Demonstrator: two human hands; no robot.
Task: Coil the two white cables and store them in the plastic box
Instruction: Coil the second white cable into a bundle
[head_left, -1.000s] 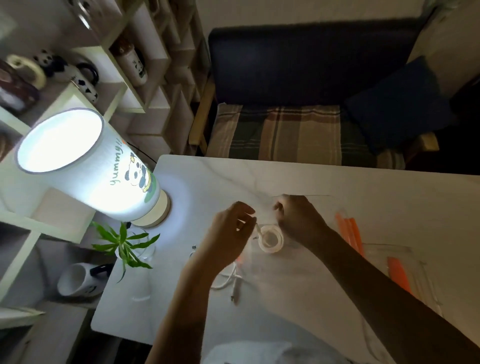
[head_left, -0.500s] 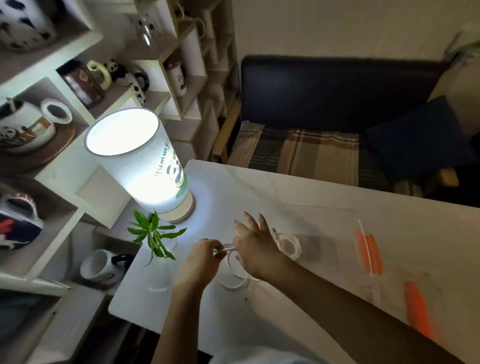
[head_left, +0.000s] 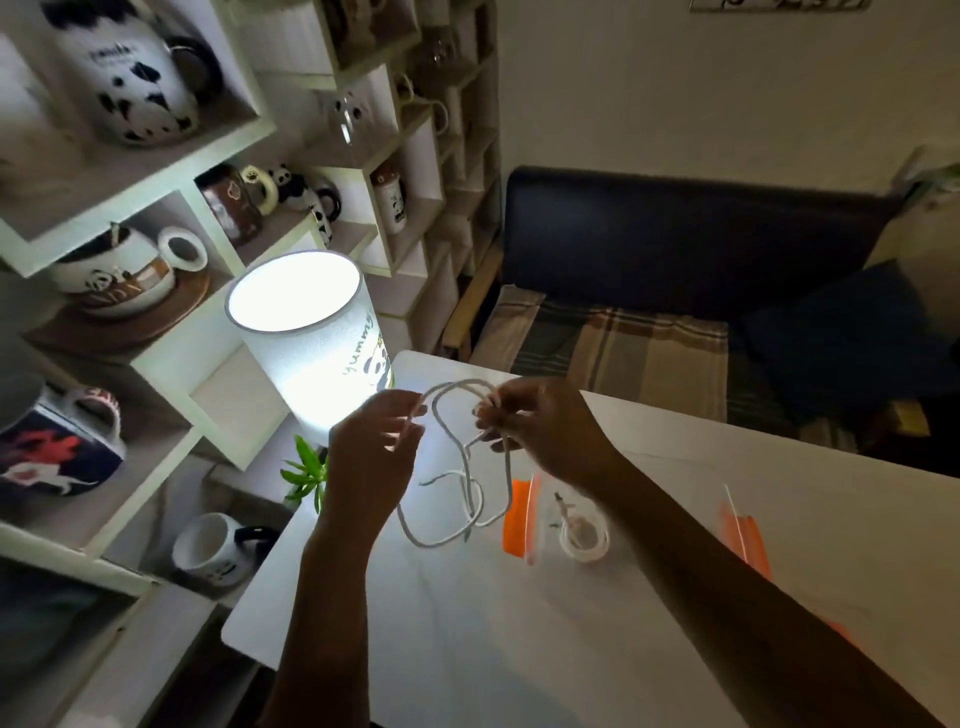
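A loose white cable (head_left: 451, 452) hangs in the air above the table, looped between both hands. My left hand (head_left: 371, 452) pinches one strand near its end. My right hand (head_left: 540, 421) grips the top of the loop, and the rest droops in a tangle below. A second white cable (head_left: 583, 536) lies coiled in a small ring inside the clear plastic box (head_left: 535, 525), which has orange clips. My right forearm crosses over part of the box.
A lit cylindrical lamp (head_left: 311, 358) stands at the table's far left corner beside a small green plant (head_left: 306, 470). Shelves of mugs (head_left: 130, 270) fill the left. A dark sofa (head_left: 675, 291) sits behind the white table (head_left: 467, 623).
Both hands lifted the loose cable off the table and spread it into a hanging loop. The coiled cable now rests in the box. The view swung left and up.
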